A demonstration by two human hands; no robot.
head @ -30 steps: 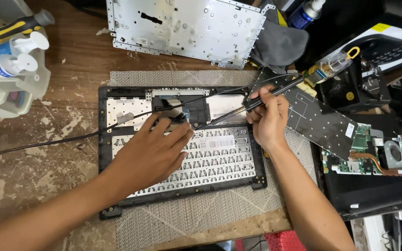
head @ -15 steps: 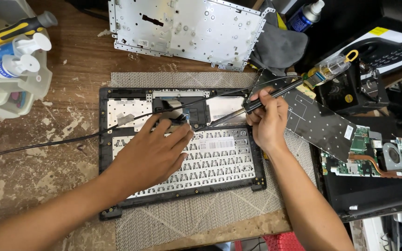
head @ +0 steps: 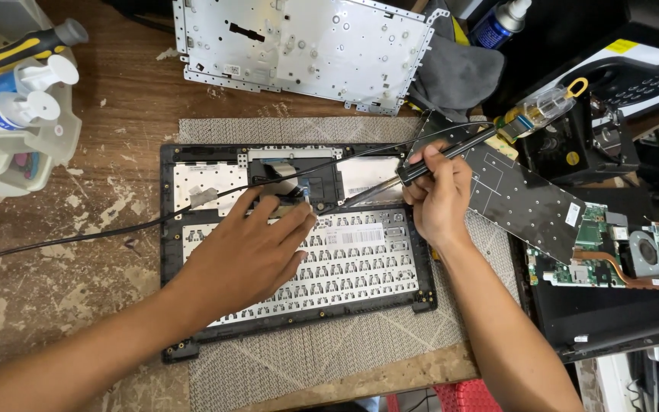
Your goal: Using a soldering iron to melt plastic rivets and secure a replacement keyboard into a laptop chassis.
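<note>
A black laptop top case (head: 177, 229) lies face down on a grey mat (head: 329, 355), showing the underside of its keyboard (head: 360, 267). My left hand (head: 249, 252) rests flat on the keyboard, fingertips pressing near the black touchpad panel (head: 299, 179) and its ribbon cable. My right hand (head: 436, 194) grips a soldering iron (head: 451, 152) like a pen, with the metal tip slanting down-left onto the case beside my left fingertips. The iron's black cord (head: 78, 233) trails left over the case and table.
A silver metal plate (head: 306, 46) lies at the back, with a grey cloth (head: 459, 72) beside it. A white caddy (head: 9, 114) with spray bottles and a screwdriver stands far left. On the right sit a black sheet (head: 520, 198), a laptop base with a green board (head: 596, 252), and a spray can (head: 497, 23).
Both hands stay in nearly the same place. The iron's tip has shifted very slightly toward my left fingertips.
</note>
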